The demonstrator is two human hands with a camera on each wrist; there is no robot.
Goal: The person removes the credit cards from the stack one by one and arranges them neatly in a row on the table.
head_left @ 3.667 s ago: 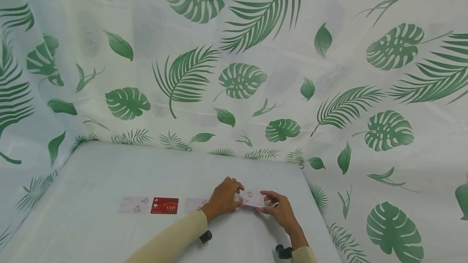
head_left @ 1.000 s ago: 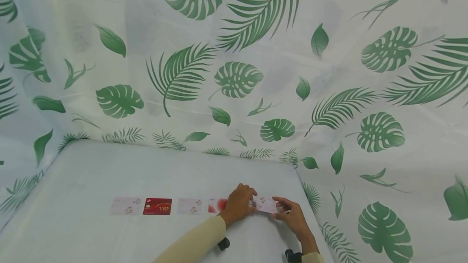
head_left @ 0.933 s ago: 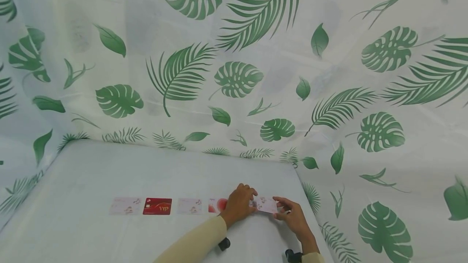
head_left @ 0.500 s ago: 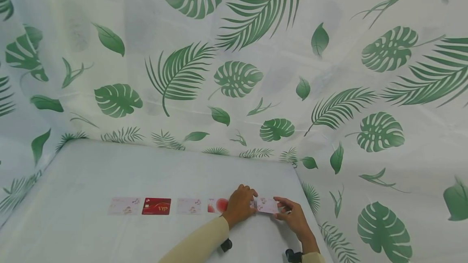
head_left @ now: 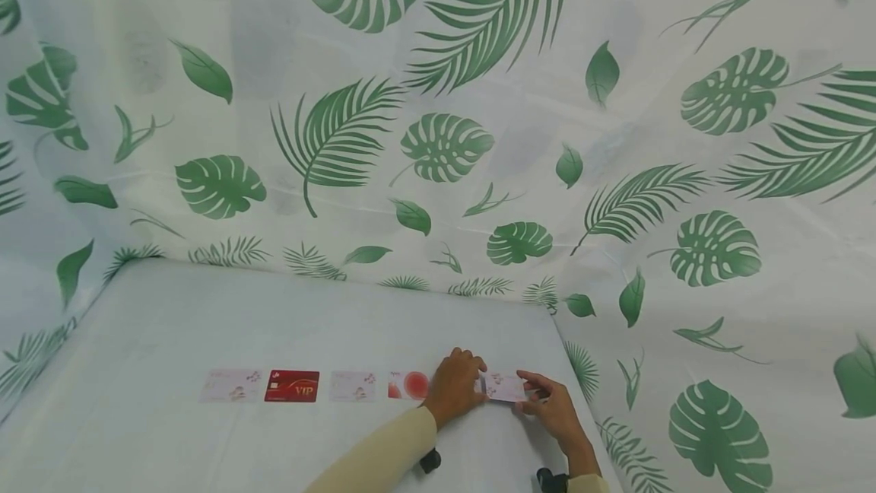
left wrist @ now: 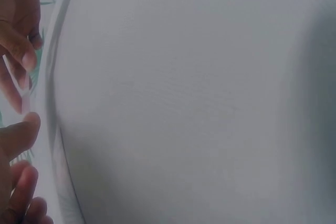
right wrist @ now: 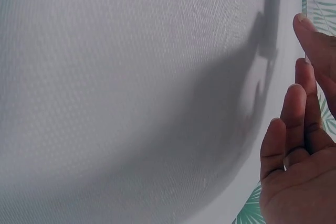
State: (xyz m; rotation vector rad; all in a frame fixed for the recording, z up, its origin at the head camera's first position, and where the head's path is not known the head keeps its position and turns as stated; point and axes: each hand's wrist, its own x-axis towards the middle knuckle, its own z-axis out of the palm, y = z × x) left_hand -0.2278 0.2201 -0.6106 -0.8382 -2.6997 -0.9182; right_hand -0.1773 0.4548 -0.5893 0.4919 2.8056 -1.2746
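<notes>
Between the two hands is a pale pink card with a floral print, raised over the table, a darker strip along its lower edge. My right hand pinches its right end between thumb and fingers. My left hand has its thumb and fingertips at the left end, where a sliver of another pink surface shows between them. The left wrist view catches the card nearly edge-on, close to the left thumb. In the right wrist view, the right thumb and index finger are at a thin card edge.
Left of the hands lies a row of cards on the white table: a pale pink card, a red VIP card, another pink card, and a card with a red circle partly behind the left hand. A leaf-print curtain borders the table.
Since the earliest frame, both hands have moved right with the pink card, and the red-circle card has come into view in the row. Over the last second they shift only slightly further right.
</notes>
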